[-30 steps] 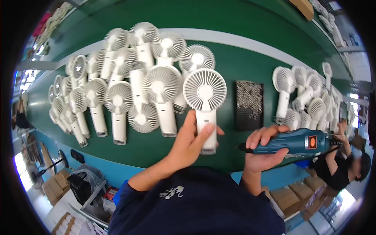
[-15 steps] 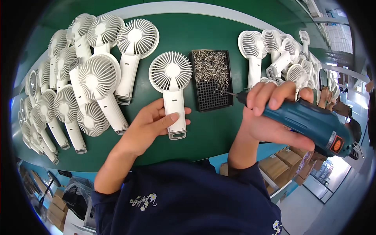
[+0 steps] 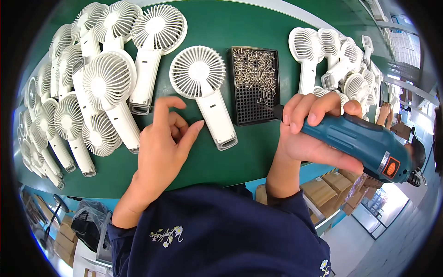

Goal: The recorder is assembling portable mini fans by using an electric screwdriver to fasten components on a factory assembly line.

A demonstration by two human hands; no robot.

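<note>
A white handheld fan (image 3: pixel 204 87) lies on the green table (image 3: pixel 240 152), head away from me, handle toward me. My left hand (image 3: pixel 167 143) hovers just left of its handle, fingers apart, holding nothing. My right hand (image 3: pixel 314 131) grips a teal electric screwdriver (image 3: pixel 357 141); its dark tip points at a black tray of small metal screws (image 3: pixel 255 83) that sits right of the fan.
Several white fans are piled on the left (image 3: pixel 83 87), and more lie at the far right (image 3: pixel 337 60). Cardboard boxes (image 3: pixel 337 184) stand below the table edge. Another person (image 3: pixel 406 138) is at the far right.
My left hand has let go of the fan's handle and drawn back to its left. The screwdriver tip has moved to the screw tray. The view has shifted closer.
</note>
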